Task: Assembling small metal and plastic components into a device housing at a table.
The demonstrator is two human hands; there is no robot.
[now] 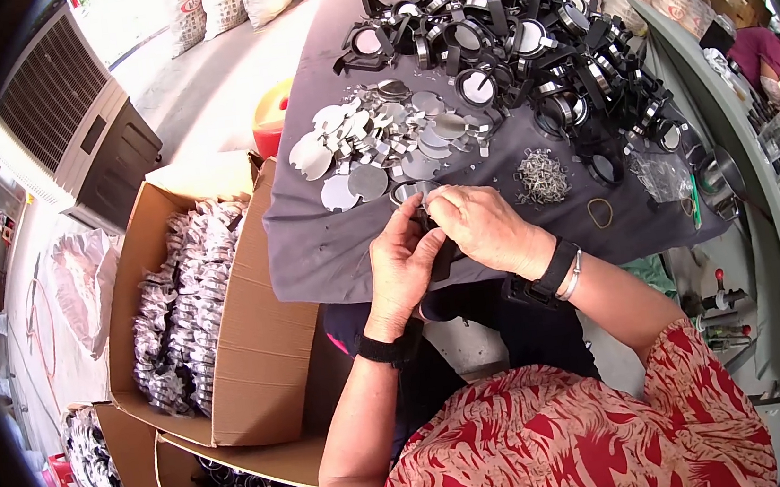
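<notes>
Both my hands meet at the near edge of the cloth-covered table. My left hand (400,266) closes its thumb and fingers round a black part (443,263) that looks like the black ring-shaped pieces heaped at the back. My right hand (483,224) pinches at the top of the same part, its fingertips against my left ones; they hide most of the part. Just beyond my fingers lies a heap of flat silvery discs (367,181) with small tabs. A little pile of tiny metal clips (543,177) sits to the right of my right hand.
Black ring-shaped parts (468,37) cover the back of the grey cloth (316,261). A rubber band (601,213), clear plastic bag (663,175) and green stick (694,200) lie at right. Left stand a cardboard box (264,352) of wrapped parts and an air cooler (62,107). Another person (763,57) is far right.
</notes>
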